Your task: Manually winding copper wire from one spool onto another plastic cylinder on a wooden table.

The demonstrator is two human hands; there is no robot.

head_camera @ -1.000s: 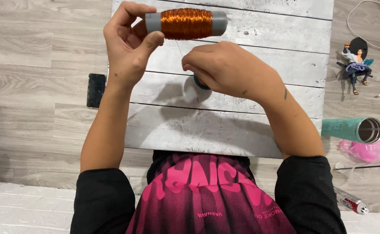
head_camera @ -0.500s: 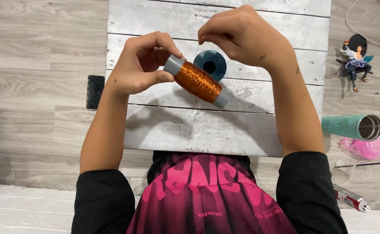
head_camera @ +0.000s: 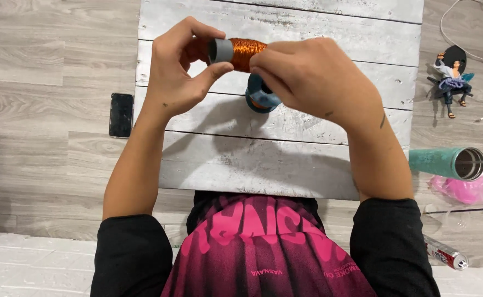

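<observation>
Copper wire spool (head_camera: 241, 53) | my left hand (head_camera: 178, 71) grips its grey end, right hand (head_camera: 313, 77) pinches the winding | above counter (head_camera: 285, 159), blue spool (head_camera: 260, 94) beneath | risk: loose pinch lets wire unravel.

Whitewashed plank board (head_camera: 285, 159) on grey wood-grain floor (head_camera: 43, 66).

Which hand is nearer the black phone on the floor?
Left. The left hand holds the copper wire spool just right of the phone; the right hand is farther right, over the white board.
</observation>
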